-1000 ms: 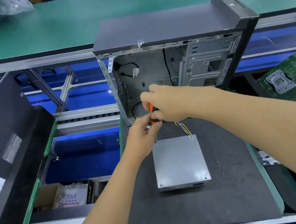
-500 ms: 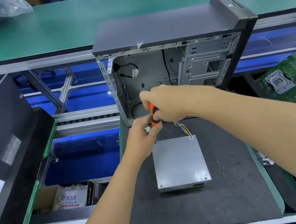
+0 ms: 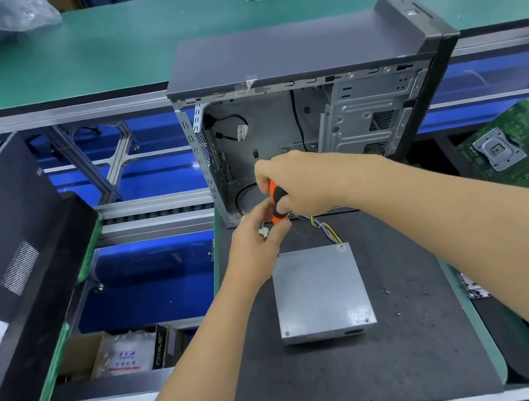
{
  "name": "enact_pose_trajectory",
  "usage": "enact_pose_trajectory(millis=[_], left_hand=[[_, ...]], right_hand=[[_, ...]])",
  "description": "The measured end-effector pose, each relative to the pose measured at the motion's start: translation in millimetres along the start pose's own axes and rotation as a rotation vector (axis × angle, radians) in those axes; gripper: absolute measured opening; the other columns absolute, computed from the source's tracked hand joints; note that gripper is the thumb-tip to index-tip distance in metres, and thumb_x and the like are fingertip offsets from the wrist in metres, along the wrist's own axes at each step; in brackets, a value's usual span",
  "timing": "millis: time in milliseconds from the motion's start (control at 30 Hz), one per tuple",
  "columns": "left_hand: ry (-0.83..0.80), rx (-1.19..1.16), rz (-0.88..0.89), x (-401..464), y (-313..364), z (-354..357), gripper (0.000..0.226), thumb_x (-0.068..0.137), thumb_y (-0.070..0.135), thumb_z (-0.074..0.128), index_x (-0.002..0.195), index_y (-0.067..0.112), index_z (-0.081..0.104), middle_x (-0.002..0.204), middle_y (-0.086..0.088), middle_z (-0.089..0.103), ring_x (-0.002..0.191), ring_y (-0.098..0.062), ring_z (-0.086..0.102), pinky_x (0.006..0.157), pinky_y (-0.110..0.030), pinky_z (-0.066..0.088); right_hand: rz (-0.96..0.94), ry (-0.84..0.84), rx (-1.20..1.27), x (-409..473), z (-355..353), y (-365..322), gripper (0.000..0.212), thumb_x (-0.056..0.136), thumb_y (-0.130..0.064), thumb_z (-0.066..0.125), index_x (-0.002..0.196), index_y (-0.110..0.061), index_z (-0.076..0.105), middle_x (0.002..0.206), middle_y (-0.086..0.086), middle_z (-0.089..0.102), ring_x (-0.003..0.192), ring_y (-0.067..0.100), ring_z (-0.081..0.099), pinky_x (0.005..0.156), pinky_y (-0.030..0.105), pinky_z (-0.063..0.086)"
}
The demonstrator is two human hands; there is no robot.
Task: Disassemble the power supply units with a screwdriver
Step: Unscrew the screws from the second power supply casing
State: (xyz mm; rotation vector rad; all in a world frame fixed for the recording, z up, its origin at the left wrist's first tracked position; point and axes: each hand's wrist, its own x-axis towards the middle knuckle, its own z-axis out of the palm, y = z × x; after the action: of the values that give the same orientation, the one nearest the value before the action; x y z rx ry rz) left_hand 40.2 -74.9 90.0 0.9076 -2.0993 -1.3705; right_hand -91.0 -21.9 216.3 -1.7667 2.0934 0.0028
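Centre frame: right hand (image 3: 302, 184) curled round an orange-and-black screwdriver (image 3: 276, 201), handle upright; the blade is hidden behind the hands. Left hand (image 3: 257, 241) just below it, fingertips pinching a small white connector (image 3: 264, 232). The two hands are touching or nearly so.

PSU (image 3: 321, 292), plain grey metal box, lies flat on the dark mat (image 3: 370, 374), lower centre, just below the hands. A bundle of yellow, black and purple wires (image 3: 323, 227) runs from its far right corner up toward the hands. No label readable on its lid.

Behind the hands, upper centre: open PC case (image 3: 309, 99) standing at the mat's far edge, side panel off, bare metal inside, a few black cables.

Small loose screws (image 3: 386, 292) on the mat to the right of the PSU.

Right edge: green motherboard (image 3: 521, 149), tilted.

Left: black case panel (image 3: 10, 247) leaning, with a vent grille.

Lower left, under the rollers: a black box (image 3: 162, 350) printed "PRIME"; the bag (image 3: 124, 354) beside it carries blue and red print, too small to read.
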Motion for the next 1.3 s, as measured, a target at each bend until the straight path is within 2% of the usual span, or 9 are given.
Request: enact_pose_trajectory(millis=[100,233,400,567,733,867,1033,1167,1300], left_hand=[[0.037,0.026,0.019,0.9,0.2,2.6,0.023,0.094,0.021,0.066,0.105,0.041,0.059,0.103,0.011,0.065,0.098,-0.002,0.057,0.081,-0.023,0.046],[0.100,0.051,0.027,2.1,4.2,6.0,0.031,0.084,0.026,0.079,0.090,0.049,0.059,0.087,0.018,0.057,0.090,-0.003,0.052,0.069,-0.015,0.038],[0.083,0.025,-0.018,0.2,3.8,7.5,0.036,0.080,0.030,0.083,0.091,0.038,0.050,0.099,0.008,0.060,0.092,-0.004,0.054,0.071,-0.017,0.039],[0.012,0.061,0.023,-1.2,-1.8,2.9,0.019,0.095,0.025,0.065,0.113,0.031,0.060,0.103,0.008,0.061,0.082,-0.004,0.053,0.072,-0.020,0.040],[0.082,0.047,-0.007,4.3,4.1,5.7,0.023,0.084,0.027,0.079,0.089,0.041,0.062,0.091,0.011,0.059,0.089,-0.011,0.054,0.070,-0.022,0.041],[0.125,-0.006,-0.046,2.0,5.9,9.1,0.037,0.077,0.028,0.084,0.092,0.035,0.051,0.094,0.007,0.059,0.086,-0.007,0.055,0.067,-0.014,0.042],[0.050,0.028,0.002,-4.8,-6.3,0.4,0.017,0.095,0.024,0.065,0.108,0.033,0.063,0.097,0.010,0.060,0.077,-0.001,0.054,0.066,-0.013,0.040],[0.087,0.057,-0.014,-1.4,-3.3,-2.3,0.020,0.091,0.025,0.071,0.091,0.037,0.056,0.089,0.006,0.060,0.072,0.008,0.052,0.061,-0.008,0.039],[0.100,0.045,-0.059,4.4,2.5,2.9,0.031,0.081,0.030,0.082,0.086,0.032,0.052,0.095,0.000,0.060,0.085,-0.008,0.055,0.070,-0.019,0.040]], right_hand=[[0.016,-0.039,0.017,-2.3,-3.4,0.1,0.030,0.091,-0.020,0.061,0.113,-0.027,0.042,0.099,-0.002,0.049,0.083,0.017,0.049,0.060,0.033,0.040],[0.157,0.027,-0.166,-3.3,-4.7,-10.5,0.044,0.091,-0.064,0.047,0.100,-0.022,0.040,0.084,0.000,0.038,0.077,0.026,0.047,0.054,0.033,0.036],[0.122,0.089,-0.156,1.9,5.1,-12.4,0.026,0.099,-0.036,0.049,0.106,-0.011,0.051,0.093,0.008,0.048,0.071,0.024,0.049,0.053,0.032,0.035],[-0.001,0.017,-0.011,2.8,5.9,-8.3,0.020,0.092,-0.018,0.059,0.107,-0.028,0.049,0.107,-0.003,0.042,0.106,0.025,0.039,0.070,0.035,0.037],[0.123,0.088,-0.085,3.7,4.7,-16.5,0.045,0.092,-0.059,0.051,0.103,-0.017,0.040,0.090,0.002,0.039,0.094,0.029,0.041,0.057,0.035,0.033],[0.134,0.186,-0.243,6.4,8.9,-24.0,0.025,0.098,-0.037,0.046,0.099,-0.013,0.040,0.074,0.001,0.029,0.082,0.031,0.044,0.057,0.036,0.032],[0.008,0.079,-0.027,5.5,8.9,-14.6,0.019,0.090,-0.018,0.053,0.108,-0.019,0.046,0.103,0.003,0.047,0.089,0.028,0.054,0.071,0.043,0.049],[0.032,0.062,-0.073,9.1,7.7,-15.4,0.022,0.093,-0.038,0.052,0.105,-0.023,0.042,0.098,0.003,0.047,0.087,0.026,0.050,0.063,0.037,0.042],[0.171,0.177,-0.233,10.3,3.9,-18.0,0.042,0.096,-0.057,0.045,0.096,-0.015,0.043,0.075,0.001,0.032,0.079,0.030,0.046,0.048,0.031,0.024]])
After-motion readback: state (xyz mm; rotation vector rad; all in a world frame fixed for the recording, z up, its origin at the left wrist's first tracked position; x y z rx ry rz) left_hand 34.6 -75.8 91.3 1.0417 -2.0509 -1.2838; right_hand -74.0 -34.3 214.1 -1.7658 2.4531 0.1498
